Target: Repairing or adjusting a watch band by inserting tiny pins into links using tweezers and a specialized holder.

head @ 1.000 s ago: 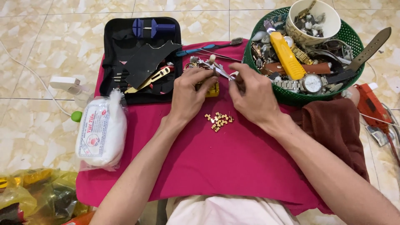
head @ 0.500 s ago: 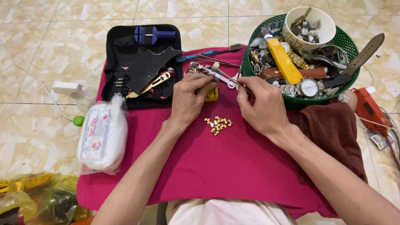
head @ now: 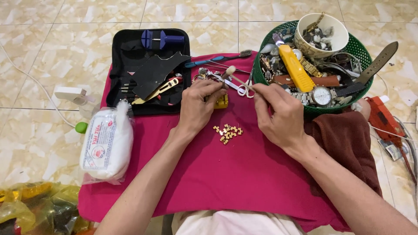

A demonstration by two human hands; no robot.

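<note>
A swab (head: 238, 80) has been raised in the pinched right hand (head: 278, 114), lifted since a moment ago. The yellow block (head: 221, 102) is kept gripped by the left hand (head: 198, 106), so cleaning seems underway.

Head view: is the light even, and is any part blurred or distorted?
Head view: soft, even light with weak shadows; left hand, right hand and gold watch links look sharp; mild glare on floor tiles; edges slightly curved by the wide lens.

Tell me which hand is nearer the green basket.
Right. The right hand sits just beside the green basket, at its near-left rim; the left hand is farther left over the red cloth.
</note>
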